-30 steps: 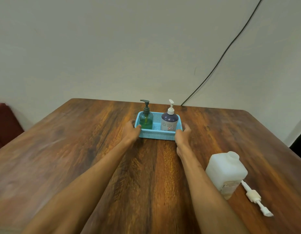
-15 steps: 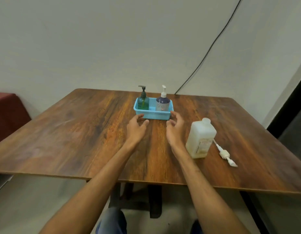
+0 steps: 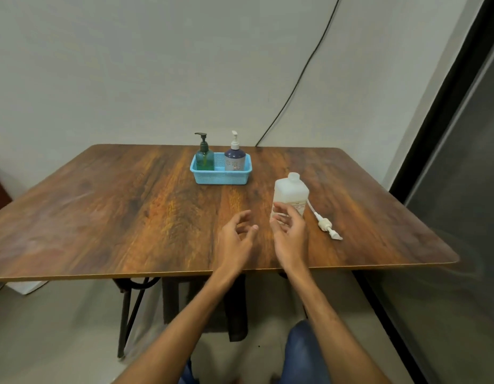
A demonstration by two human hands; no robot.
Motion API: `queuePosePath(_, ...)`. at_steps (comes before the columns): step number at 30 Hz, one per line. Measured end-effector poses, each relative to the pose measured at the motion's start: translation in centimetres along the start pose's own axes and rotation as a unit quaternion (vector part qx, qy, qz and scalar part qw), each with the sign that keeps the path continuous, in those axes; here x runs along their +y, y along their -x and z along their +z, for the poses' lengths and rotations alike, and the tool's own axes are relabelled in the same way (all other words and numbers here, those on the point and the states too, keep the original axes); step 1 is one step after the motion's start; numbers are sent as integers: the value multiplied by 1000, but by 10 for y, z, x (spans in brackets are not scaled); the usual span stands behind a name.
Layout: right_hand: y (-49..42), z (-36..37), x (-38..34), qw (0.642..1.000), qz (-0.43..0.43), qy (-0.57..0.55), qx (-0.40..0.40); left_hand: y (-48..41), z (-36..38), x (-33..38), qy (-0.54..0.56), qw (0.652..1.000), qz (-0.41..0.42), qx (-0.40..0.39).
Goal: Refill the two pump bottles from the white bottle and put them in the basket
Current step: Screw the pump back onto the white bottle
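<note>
A light blue basket [image 3: 221, 177] stands near the far edge of the wooden table [image 3: 129, 212]. Inside it stand a green pump bottle [image 3: 204, 159] on the left and a purple pump bottle with a white pump [image 3: 234, 157] on the right. The white bottle [image 3: 291, 192] stands uncapped to the right of the middle, its white pump with tube [image 3: 325, 223] lying beside it on the table. My left hand [image 3: 236, 239] and my right hand [image 3: 288, 234] hover above the near part of the table, fingers loosely curled, holding nothing. My right hand's fingers overlap the white bottle's lower part.
A black cable [image 3: 298, 79] runs down the wall to the table's far edge. A dark door or panel [image 3: 462, 189] stands on the right. Black table legs [image 3: 129, 309] and my blue trousers [image 3: 304, 353] show below the near edge.
Both hands let go of the basket and drew back toward me. The view pulled away from the table, so its near edge and the floor now show.
</note>
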State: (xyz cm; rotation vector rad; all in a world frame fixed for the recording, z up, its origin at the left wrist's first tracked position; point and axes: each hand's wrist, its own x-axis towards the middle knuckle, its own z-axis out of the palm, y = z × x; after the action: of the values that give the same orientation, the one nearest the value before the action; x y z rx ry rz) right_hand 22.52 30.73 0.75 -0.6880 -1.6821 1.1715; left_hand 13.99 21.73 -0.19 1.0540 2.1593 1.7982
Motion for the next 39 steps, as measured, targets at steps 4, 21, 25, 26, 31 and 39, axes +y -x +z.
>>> queuePosePath(4, 7, -27, 13, 998, -12, 15, 61, 3, 15, 0, -9, 1000, 6, -25)
queuePosePath(21, -55, -97, 68, 931, 16, 355, 85, -48, 95, 6, -42, 999, 1, -10)
queuePosePath(25, -69, -98, 82, 921, 43, 385, 38, -64, 98, 2, -22, 999, 10, -26)
queuePosePath(26, -71, -97, 84, 919, 38, 391, 28, -66, 98, 3, -17, 999, 13, -31)
queuePosePath(31, -71, -94, 92, 922, 12, 387, 30, -71, 94, 3, -3, 999, 18, -42)
queuePosePath(39, -74, -96, 52, 956, -4, 281, 90, -70, 80, 9, 4, 999, 6, -34)
